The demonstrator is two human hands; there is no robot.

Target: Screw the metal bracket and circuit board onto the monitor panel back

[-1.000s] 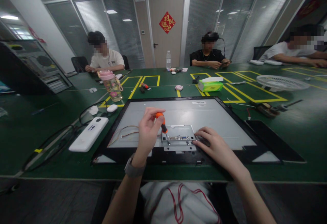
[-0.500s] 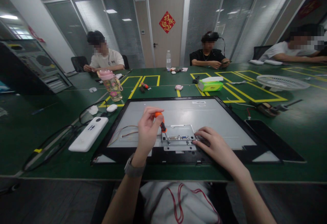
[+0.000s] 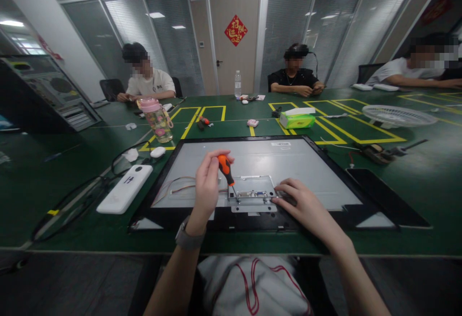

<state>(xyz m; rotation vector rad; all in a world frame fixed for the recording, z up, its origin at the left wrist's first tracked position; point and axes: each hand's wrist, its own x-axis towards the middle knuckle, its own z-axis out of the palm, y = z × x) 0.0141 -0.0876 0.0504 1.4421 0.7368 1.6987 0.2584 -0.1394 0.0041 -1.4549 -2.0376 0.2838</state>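
My left hand (image 3: 207,183) is closed round the handle of an orange and black screwdriver (image 3: 226,168), index finger curled over its top. The shaft slants down to the left end of a metal bracket (image 3: 267,185) with video ports (image 3: 260,194); exactly where its tip sits is too small to tell. The bracket lies on the back of a display panel (image 3: 306,162) with a black frame, flat on the table. My right hand (image 3: 303,206) rests on the panel with fingers spread, thumb and fingertips touching the bracket's right end. Thin wires (image 3: 176,190) lie left of the bracket.
Left of the panel lie a white power bank (image 3: 125,189) and a black cable (image 3: 68,210), with a pink-lidded bottle (image 3: 158,121) behind. A dark phone-like slab (image 3: 388,198) lies right. Farther back are a green tissue pack (image 3: 298,120), a white fan grille (image 3: 399,115) and several seated people.
My left thumb has shifted back and the fingers have turned on the screwdriver's handle, so more of the handle shows. My right hand has stayed in place on the bracket.
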